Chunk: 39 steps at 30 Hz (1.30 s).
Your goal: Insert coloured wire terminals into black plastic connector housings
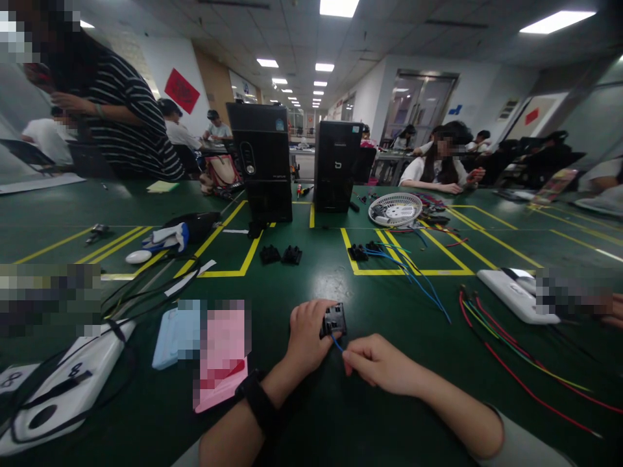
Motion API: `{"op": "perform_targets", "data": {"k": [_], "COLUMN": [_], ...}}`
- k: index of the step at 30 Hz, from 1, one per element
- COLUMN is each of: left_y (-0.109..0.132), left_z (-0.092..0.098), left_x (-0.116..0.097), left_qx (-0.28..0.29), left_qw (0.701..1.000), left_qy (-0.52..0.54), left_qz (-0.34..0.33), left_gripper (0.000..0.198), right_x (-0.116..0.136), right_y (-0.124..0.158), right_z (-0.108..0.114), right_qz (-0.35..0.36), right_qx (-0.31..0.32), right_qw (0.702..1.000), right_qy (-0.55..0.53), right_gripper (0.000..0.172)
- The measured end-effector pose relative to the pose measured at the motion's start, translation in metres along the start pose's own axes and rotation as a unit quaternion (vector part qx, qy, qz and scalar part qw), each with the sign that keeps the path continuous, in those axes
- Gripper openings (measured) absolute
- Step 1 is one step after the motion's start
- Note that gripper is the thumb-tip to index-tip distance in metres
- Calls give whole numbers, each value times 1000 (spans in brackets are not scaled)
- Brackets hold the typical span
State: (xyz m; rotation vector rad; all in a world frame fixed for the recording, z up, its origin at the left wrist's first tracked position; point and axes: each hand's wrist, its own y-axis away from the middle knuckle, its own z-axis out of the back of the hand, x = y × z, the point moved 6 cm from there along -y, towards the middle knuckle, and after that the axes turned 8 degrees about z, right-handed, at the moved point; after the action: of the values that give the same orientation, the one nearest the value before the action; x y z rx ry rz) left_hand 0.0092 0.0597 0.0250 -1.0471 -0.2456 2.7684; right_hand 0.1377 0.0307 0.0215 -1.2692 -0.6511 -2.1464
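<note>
My left hand is closed around a small black plastic block with square openings, held just above the green table. A short blue wire runs from the block's near edge to my right hand, whose thumb and forefinger pinch it. Whether the wire's far end sits inside an opening cannot be made out. Farther forward lie two similar black blocks. To their right, more black blocks have long blue wires trailing from them.
Red, green and yellow wires lie at right, near a white device. At left are a pink case, a blue box and a white board with black cable. Two black computer towers and a white basket stand farther back. Other people sit around.
</note>
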Motion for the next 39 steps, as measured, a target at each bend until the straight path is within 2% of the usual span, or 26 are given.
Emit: {"op": "perform_targets", "data": {"k": [2, 4, 7, 9, 11, 13, 19, 22, 24, 26, 29, 34, 36, 39], "left_y": [0, 0, -1, -1, -1, -1, -1, -1, 0, 0, 0, -2, -2, -2], "left_z": [-1, -1, -2, -3, -3, -2, -1, 0, 0, 0, 0, 1, 1, 0], "left_x": [0, 1, 1, 0, 0, -1, -2, -2, -3, -3, -2, 0, 0, 1], "left_qx": [-1, 1, 8, 18, 22, 20, 14, 10, 7, 3, -1, 1, 2, 0], "left_qw": [1000, 1000, 1000, 1000, 1000, 1000, 1000, 1000, 1000, 1000, 1000, 1000, 1000, 1000], "left_qy": [0, -1, -6, -8, -9, -6, 5, 8, 10, 11, 13, 13, 15, 19], "left_qz": [-6, -9, -5, -3, -4, -7, -13, -14, -15, -17, -15, -10, -9, -10], "left_gripper": [46, 46, 45, 44, 43, 44, 43, 44, 44, 44, 45, 45, 46, 46], "right_x": [3, 3, -5, -9, -7, -4, -5, 1, 7, 8, 4, -3, 1, 12], "right_y": [1, 2, 3, 4, 2, 0, 0, 0, 1, 2, 3, -1, -2, -2], "right_z": [5, 9, 9, 6, 2, -3, -11, -3, 5, 12, 18, 13, 8, 3], "right_qz": [11, 13, -46, -80, -72, -54, -89, -25, 18, 25, 16, 0, 21, 90], "right_qx": [-8, -9, 6, 11, 14, 27, 28, 5, -16, -24, -26, -32, -28, -15], "right_qw": [998, 997, 998, 985, 972, 970, 992, 998, 987, 979, 986, 999, 999, 993], "right_qy": [64, 72, -44, -152, -223, -237, -89, 59, 157, 203, 166, -15, -14, 73], "right_gripper": [34, 33, 34, 34, 35, 36, 34, 37, 38, 40, 40, 40, 40, 39]}}
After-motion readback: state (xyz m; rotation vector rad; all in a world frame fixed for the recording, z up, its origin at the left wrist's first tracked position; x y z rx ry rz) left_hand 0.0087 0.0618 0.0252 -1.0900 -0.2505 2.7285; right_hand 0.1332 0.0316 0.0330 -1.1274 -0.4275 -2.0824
